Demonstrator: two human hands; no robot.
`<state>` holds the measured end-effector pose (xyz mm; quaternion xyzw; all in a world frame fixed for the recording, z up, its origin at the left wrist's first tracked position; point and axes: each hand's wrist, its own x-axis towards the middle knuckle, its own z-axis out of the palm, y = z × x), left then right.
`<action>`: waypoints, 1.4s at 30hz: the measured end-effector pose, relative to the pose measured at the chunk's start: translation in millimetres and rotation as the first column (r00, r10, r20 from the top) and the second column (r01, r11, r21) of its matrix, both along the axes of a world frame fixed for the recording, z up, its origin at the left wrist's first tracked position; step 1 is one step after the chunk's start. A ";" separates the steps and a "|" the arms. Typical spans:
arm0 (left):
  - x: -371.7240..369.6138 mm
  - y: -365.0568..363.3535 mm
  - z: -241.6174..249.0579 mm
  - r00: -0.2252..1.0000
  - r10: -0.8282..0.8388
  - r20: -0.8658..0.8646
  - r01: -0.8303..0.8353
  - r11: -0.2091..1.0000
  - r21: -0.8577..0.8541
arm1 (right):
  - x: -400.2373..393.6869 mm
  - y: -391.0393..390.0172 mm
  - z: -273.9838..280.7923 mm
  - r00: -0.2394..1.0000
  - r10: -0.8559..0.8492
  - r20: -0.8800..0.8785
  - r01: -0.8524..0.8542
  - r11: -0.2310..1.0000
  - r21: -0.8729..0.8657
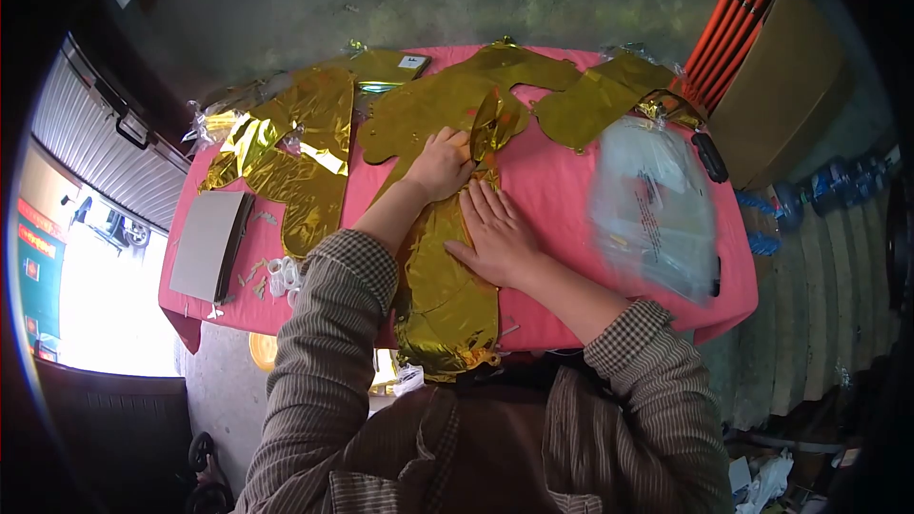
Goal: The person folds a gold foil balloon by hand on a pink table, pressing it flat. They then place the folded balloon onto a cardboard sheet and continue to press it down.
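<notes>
Foil (446, 295), crinkled and glossy, is bearing your curled left hand (441, 168), grip unclear, and flat, released right hand (495, 236).

Between the right hand (495, 231) and the obstructing plastic bags (657, 205), pink tablecloth (557, 200) allows passage.

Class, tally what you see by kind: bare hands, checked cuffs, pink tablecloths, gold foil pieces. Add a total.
Left hand and right hand: 2
Checked cuffs: 2
Pink tablecloth: 1
Gold foil pieces: overlapping, no sure count
Total without foil: 5
</notes>
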<state>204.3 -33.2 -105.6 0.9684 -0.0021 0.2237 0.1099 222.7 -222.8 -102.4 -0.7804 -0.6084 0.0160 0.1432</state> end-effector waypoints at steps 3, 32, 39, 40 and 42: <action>1.6 0.6 -3.6 1.000 0.016 -0.013 -0.016 1.000 0.004 | 12.0 4.8 2.9 0.973 0.057 -0.223 -0.009 0.978 0.210; 0.4 7.1 -12.3 0.987 0.027 -0.156 -0.049 0.989 -0.142 | 96.6 72.8 18.5 0.855 0.022 -0.518 -0.029 1.000 -0.007; 1.8 5.3 -7.1 1.000 -0.010 -0.004 0.009 0.996 -0.090 | 97.6 60.4 16.3 0.549 0.281 -0.787 0.307 0.808 0.503; 1.4 4.1 -8.2 0.998 -0.049 0.048 0.052 0.996 -0.067 | 95.4 52.4 15.6 0.538 0.274 -0.797 0.309 0.815 0.490; -0.5 2.6 -7.9 0.999 -0.016 0.050 0.019 0.999 -0.051 | 85.4 35.0 21.0 0.778 0.038 -0.628 0.201 0.931 0.305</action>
